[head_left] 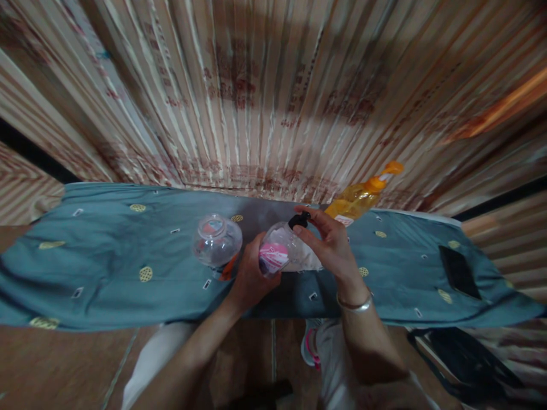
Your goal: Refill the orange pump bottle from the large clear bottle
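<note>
A: What is held by each hand?

B: A clear bottle (282,250) with a pink label is gripped round its lower body by the left hand (250,279). Its black cap (299,219) is pinched between the fingertips of the right hand (329,245). The bottle is kept above the middle of the table (106,267), close to the near edge.

A: Which way is the bottle pointed?

B: It is tilted; its long axis is run from the base at lower left up to the cap at upper right, away from the body.

A: How many things can be counted?

B: Two bottles are seen: the held one and a yellow bottle (359,199) with an orange nozzle, lying behind the right hand at the far edge, by the wall (273,91). One clear jar (216,239) is stood just left of the left hand. One dark flat object (459,272) is lain near the right end.

A: And the open room?

B: The left half of the cloth is shown bare out to its edge. A narrower bare stretch is left between the right hand and the dark object. The far edge is closed off by the wall.
</note>
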`<state>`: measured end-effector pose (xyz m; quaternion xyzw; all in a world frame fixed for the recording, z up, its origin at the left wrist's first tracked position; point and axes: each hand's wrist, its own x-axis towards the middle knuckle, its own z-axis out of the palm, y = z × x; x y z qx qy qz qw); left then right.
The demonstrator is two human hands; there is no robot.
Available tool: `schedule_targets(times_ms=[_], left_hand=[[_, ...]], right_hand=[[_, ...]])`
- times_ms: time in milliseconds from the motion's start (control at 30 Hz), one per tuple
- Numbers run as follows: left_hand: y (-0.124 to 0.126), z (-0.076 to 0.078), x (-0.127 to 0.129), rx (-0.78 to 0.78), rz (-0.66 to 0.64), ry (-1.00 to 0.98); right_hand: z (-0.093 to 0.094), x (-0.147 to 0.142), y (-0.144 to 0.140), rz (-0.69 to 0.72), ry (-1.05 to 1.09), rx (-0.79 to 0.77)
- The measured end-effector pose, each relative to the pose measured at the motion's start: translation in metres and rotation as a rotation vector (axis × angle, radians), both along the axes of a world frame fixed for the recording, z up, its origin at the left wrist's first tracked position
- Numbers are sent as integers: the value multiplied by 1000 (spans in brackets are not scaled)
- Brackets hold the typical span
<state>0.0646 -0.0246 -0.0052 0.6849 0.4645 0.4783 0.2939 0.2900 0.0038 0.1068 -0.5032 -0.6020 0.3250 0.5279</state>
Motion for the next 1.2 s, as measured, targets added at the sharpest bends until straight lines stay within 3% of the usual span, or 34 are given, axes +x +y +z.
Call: schedule_targets(times_ms=[267, 500, 700, 933, 1100, 1200], left_hand=[[-1, 1, -4, 8, -28, 22], [1, 9, -6, 76, -3, 80], [8, 14, -11, 56, 3, 49], [12, 13, -13, 31, 37, 37], [12, 16, -10, 33, 41, 54], [12, 18, -9, 23, 32, 58]], right_hand=[[18, 7, -6, 94, 99, -35], [23, 24, -2, 0, 122, -23], [-14, 38, -6, -39, 106, -111], [-76, 16, -53, 96, -174, -306], [-93, -8, -70, 156, -526, -340], [-101, -19, -67, 194, -579, -348]])
